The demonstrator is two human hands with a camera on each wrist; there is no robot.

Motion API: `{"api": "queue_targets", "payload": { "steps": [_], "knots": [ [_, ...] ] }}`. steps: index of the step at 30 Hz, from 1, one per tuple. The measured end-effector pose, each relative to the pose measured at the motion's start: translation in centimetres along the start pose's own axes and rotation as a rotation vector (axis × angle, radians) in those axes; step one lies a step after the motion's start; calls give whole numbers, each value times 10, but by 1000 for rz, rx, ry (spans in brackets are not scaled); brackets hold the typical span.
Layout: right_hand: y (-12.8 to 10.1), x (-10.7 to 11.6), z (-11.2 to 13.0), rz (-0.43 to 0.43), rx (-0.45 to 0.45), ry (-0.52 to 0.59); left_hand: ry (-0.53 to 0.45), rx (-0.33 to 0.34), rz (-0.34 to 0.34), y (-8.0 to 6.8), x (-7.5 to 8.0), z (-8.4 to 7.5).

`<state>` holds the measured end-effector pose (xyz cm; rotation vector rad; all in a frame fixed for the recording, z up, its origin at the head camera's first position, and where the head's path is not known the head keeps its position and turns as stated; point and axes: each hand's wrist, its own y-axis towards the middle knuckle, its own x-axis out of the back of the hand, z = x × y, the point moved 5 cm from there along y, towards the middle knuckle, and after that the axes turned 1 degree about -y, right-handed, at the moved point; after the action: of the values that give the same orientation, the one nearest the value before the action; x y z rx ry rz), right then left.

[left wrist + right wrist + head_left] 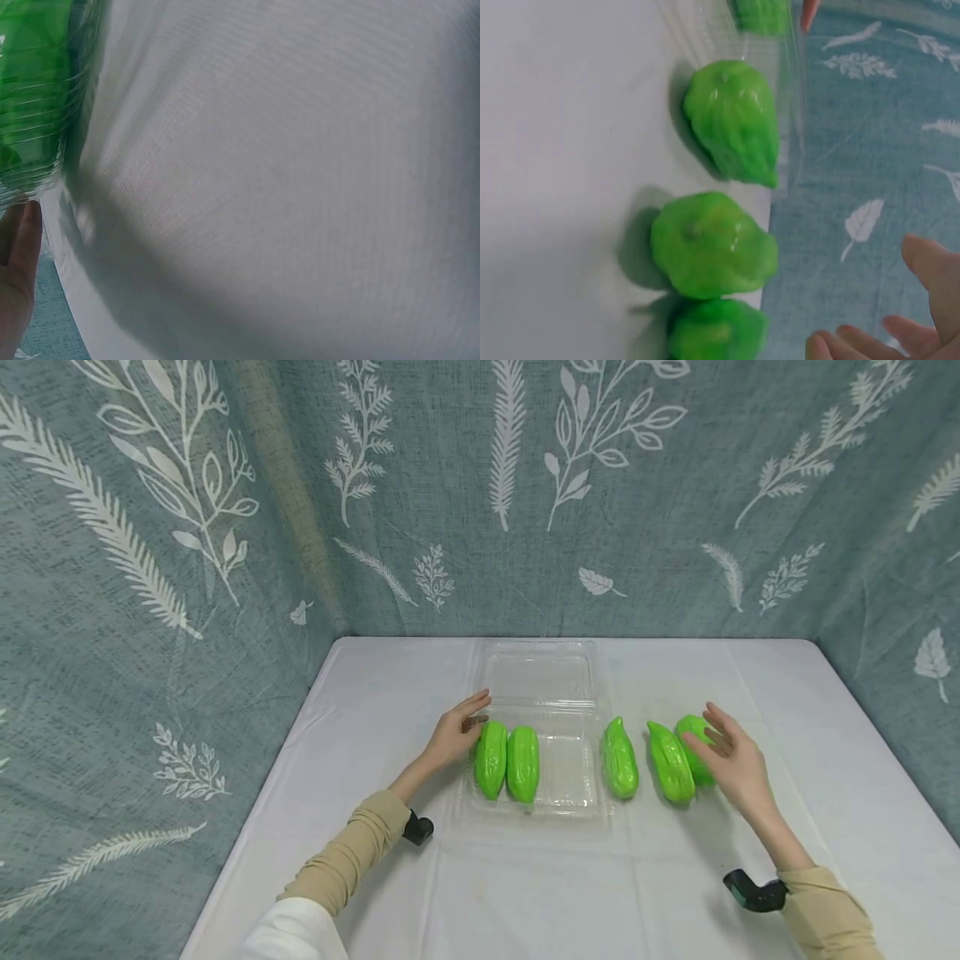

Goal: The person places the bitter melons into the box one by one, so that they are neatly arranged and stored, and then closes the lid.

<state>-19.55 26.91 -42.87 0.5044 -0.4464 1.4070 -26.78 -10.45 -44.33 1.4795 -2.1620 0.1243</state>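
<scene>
A clear plastic clamshell box [577,768] lies with its lid laid back on the far side. Two glossy green ribbed gourds [523,765] fill its left half. My left hand [454,735] is at the box's left side, its fingers extended beside the leftmost gourd [491,760]; whether it touches the box is unclear. To the right of the box are three more gourds: one single gourd [735,120] and a close pair. Over the rightmost gourd [692,739], partly hiding it, hovers my right hand [738,768]. In the right wrist view its fingers are spread, holding nothing.
A white cloth [525,885] covers the table. Blue-green leaf-patterned curtains [465,585] hang behind and at both sides. Black wrist-worn devices [756,893] stick out below both sleeves.
</scene>
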Motion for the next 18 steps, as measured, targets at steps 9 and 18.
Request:
{"api": "queue_targets", "payload": {
  "steps": [9, 18],
  "knots": [
    [1, 13, -11, -44, -27, -24, -3, 0, 2, 0, 0, 1],
    [3, 21, -28, -123, -79, -53, -4, -8, -4, 0, 1, 2]
  ]
}}
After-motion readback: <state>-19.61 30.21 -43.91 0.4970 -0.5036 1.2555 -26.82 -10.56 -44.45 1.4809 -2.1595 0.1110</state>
